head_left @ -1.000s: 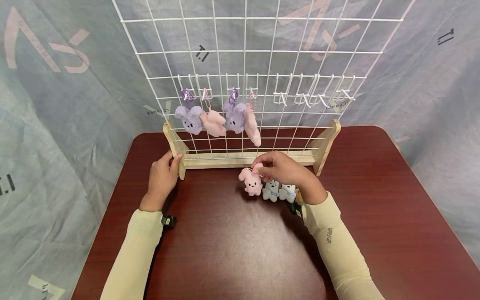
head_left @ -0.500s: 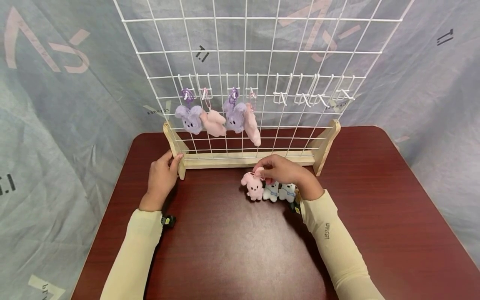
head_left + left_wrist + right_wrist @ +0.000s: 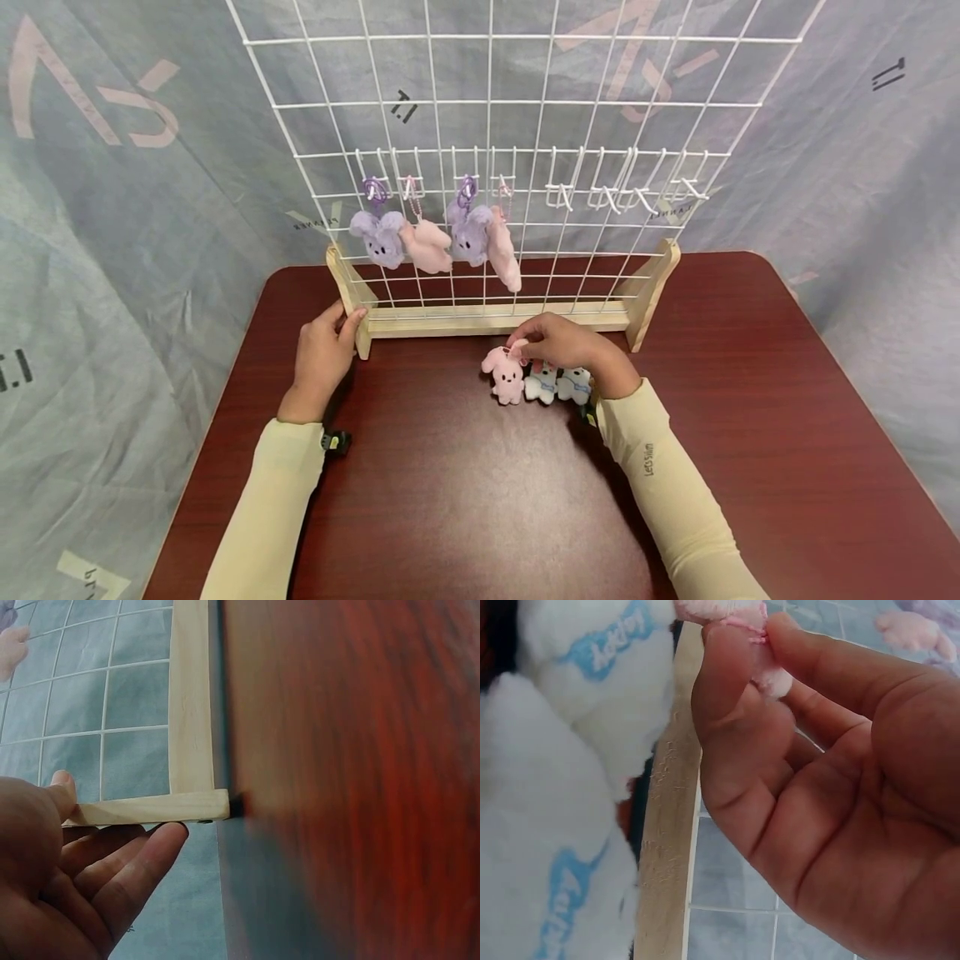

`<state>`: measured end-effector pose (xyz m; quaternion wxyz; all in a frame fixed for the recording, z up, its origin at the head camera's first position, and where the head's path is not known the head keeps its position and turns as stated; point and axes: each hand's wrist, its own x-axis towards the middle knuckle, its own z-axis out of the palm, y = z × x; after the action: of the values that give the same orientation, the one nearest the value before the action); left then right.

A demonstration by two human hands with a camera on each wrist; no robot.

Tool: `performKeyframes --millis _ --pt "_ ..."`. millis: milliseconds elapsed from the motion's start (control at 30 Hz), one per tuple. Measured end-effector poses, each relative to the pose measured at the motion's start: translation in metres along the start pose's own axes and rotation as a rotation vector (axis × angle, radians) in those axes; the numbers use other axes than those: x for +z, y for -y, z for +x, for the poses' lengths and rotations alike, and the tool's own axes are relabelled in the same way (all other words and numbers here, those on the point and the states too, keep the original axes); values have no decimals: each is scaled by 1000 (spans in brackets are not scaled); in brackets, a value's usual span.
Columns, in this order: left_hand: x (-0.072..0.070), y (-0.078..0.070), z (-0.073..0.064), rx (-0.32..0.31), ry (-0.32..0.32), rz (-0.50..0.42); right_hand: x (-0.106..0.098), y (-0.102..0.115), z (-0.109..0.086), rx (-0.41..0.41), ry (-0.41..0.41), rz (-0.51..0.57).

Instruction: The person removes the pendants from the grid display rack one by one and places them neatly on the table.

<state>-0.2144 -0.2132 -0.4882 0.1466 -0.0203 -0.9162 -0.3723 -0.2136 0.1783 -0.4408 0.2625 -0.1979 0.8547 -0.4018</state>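
Observation:
My right hand point(image 3: 564, 342) pinches the pink chain and ear of a pink plush keychain point(image 3: 507, 377), which stands at the table's middle near the rack. In the right wrist view the pink chain point(image 3: 746, 628) shows between thumb and fingertip. Two white plush toys with blue scarves, one nearer point(image 3: 541, 385) and one farther right point(image 3: 575, 386), sit beside it, partly behind the hand. My left hand point(image 3: 324, 354) holds the left wooden foot point(image 3: 352, 304) of the rack; in the left wrist view the thumb and fingers lie on opposite sides of this wooden piece point(image 3: 150, 808).
On the white wire grid point(image 3: 490, 104) hang two purple plush toys, left point(image 3: 381, 239) and middle point(image 3: 469, 235), and two pink ones point(image 3: 427, 247), point(image 3: 504, 252). Several bare hooks point(image 3: 611, 198) are at the right. The rack stands on a dark red table point(image 3: 450, 500).
My right hand has moved slightly down and right with the pink plush keychain, bringing it next to the white toys. The left hand stays on the wooden foot.

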Motion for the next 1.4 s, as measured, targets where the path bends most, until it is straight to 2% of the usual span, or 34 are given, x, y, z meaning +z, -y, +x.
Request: performKeyframes --millis 433,633,733,900,1100,1300,1400 --pt "0 -2 1 7 -1 4 3 -11 8 -41 -51 -136" --pt "1 -3 1 17 -20 18 5 -13 11 -61 -48 -135" --pt "1 -1 1 14 -23 20 6 -15 13 -56 -40 -133" --pt "1 0 1 19 -15 32 7 -14 12 -30 -72 -151" --pt "3 2 0 22 -18 22 6 -11 10 -41 -190 -144" --pt "3 3 0 43 -39 23 4 -1 8 -164 -400 -58" --pt "4 3 1 49 -46 28 3 6 6 -215 -474 19"
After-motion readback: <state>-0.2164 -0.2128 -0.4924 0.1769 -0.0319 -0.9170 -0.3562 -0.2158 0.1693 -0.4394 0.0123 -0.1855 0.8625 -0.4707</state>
